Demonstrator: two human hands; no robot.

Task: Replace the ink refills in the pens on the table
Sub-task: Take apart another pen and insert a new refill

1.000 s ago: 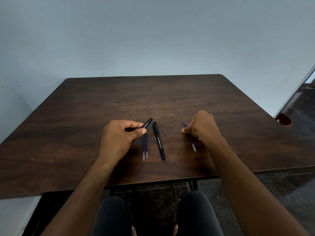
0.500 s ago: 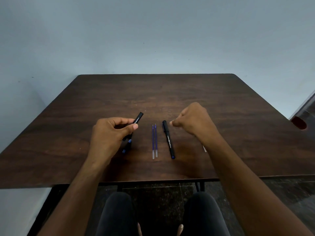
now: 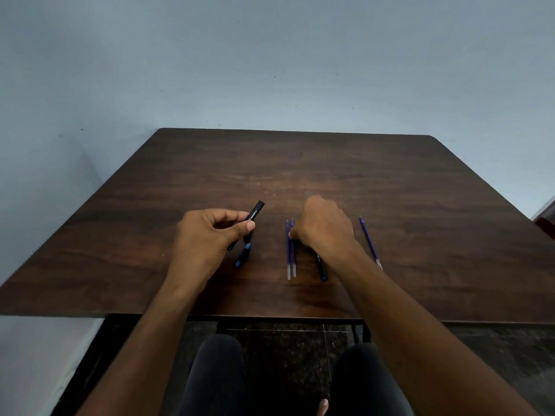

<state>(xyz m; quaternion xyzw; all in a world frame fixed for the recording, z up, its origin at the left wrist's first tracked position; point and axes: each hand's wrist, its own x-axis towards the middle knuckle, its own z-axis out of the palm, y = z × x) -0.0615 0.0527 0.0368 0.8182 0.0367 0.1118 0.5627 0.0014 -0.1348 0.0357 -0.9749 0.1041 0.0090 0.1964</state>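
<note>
My left hand point(image 3: 207, 235) pinches a black pen barrel point(image 3: 255, 212) tilted up to the right, just above the table point(image 3: 390, 181). Below it lies a short black pen part with a blue tip point(image 3: 242, 256). Two blue refills point(image 3: 290, 253) lie side by side in the middle. My right hand point(image 3: 326, 228) rests knuckles-up over them, fingertips touching their upper part; whether it grips one I cannot tell. A second black pen point(image 3: 321, 269) lies partly hidden under my right wrist. A single blue refill point(image 3: 370, 243) lies apart at the right.
The dark wooden table stands against a pale blue wall. My knees point(image 3: 288, 376) show below the front edge. A reddish object point(image 3: 546, 226) sits at the far right border.
My right hand has left the lone refill at the right and moved left, down onto the pair of refills. My left hand keeps the barrel.
</note>
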